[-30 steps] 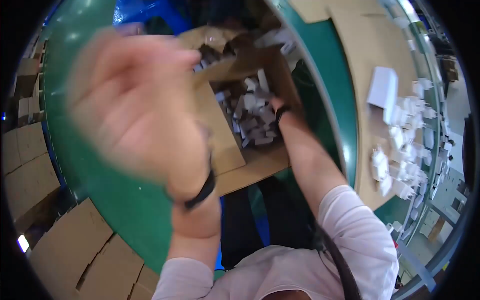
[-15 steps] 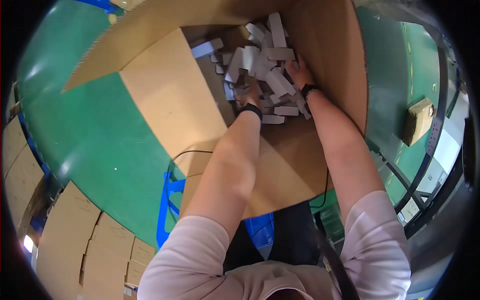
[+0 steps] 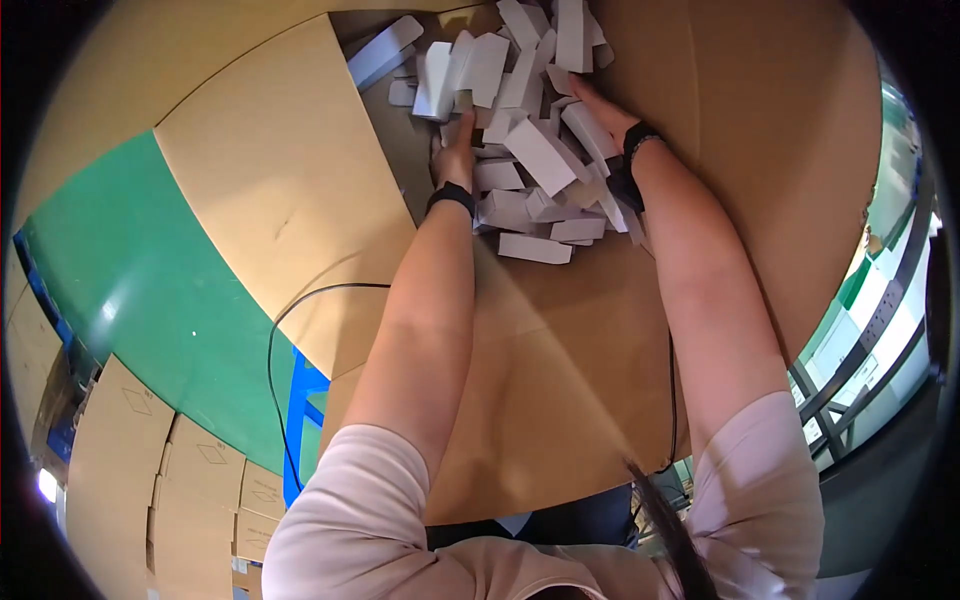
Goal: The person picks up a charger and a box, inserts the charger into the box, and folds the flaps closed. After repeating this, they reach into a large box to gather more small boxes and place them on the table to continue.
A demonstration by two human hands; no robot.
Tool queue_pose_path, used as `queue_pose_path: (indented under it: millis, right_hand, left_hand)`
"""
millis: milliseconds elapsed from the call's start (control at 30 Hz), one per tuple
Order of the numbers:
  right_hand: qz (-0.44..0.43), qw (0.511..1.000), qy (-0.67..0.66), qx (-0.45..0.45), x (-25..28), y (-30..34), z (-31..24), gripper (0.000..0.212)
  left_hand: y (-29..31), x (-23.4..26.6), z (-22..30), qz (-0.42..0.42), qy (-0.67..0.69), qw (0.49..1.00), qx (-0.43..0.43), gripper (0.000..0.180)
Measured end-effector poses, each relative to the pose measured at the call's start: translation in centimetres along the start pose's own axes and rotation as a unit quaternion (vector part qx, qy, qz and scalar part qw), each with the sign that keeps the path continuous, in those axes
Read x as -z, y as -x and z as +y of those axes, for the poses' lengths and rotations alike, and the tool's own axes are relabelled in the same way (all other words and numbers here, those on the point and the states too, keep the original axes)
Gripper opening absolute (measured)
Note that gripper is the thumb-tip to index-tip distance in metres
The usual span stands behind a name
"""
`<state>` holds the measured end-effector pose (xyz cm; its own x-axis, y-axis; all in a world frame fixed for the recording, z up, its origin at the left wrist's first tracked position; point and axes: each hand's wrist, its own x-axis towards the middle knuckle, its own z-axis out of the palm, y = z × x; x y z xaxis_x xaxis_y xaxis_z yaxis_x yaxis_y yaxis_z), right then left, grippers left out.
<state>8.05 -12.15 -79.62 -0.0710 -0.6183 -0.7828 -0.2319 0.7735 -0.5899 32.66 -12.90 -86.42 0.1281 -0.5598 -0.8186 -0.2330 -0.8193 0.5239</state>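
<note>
A pile of small white paper boxes (image 3: 540, 155) lies jumbled inside a large brown cardboard carton (image 3: 540, 400). At the pile's left edge is my left hand (image 3: 455, 155), thumb stretched out along the boxes and its other fingers partly hidden. My right hand (image 3: 604, 110) reaches into the right side of the pile with fingers extended, their tips partly covered by boxes. Both hands touch the pile from opposite sides, and neither is closed round a single box. Dark bands circle both wrists.
A wide carton flap (image 3: 290, 190) spreads to the left over the green floor (image 3: 110, 230). A thin black cable (image 3: 275, 350) loops beside a blue plastic stool (image 3: 303, 405). Stacked brown cartons (image 3: 195, 470) stand at lower left; a dark metal frame (image 3: 835, 390) is on the right.
The carton and pile now look larger and closer. My hands stand farther apart along the pile's sides, and the boxes between them have shifted.
</note>
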Motion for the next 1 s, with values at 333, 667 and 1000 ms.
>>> queue_pose_path:
  millis: [333, 667, 1000]
  right_hand:
    - [-0.034, 0.993, 0.108, 0.015, 0.0, -2.6, 1.7, 0.084]
    - [-0.066, 0.942, -0.302, -0.131, 1.8, 1.7, 6.4, 0.061]
    - [0.049, 0.882, -0.461, -0.083, -6.1, 4.8, 2.9, 0.048]
  left_hand:
    - [0.8, 1.0, 2.7, -0.103, -0.014, 0.994, -0.040, 0.097]
    - [5.7, -0.8, 6.0, -0.232, 0.002, 0.973, 0.019, 0.112]
    - [7.2, -0.6, 3.8, -0.261, 0.122, 0.955, 0.076, 0.099]
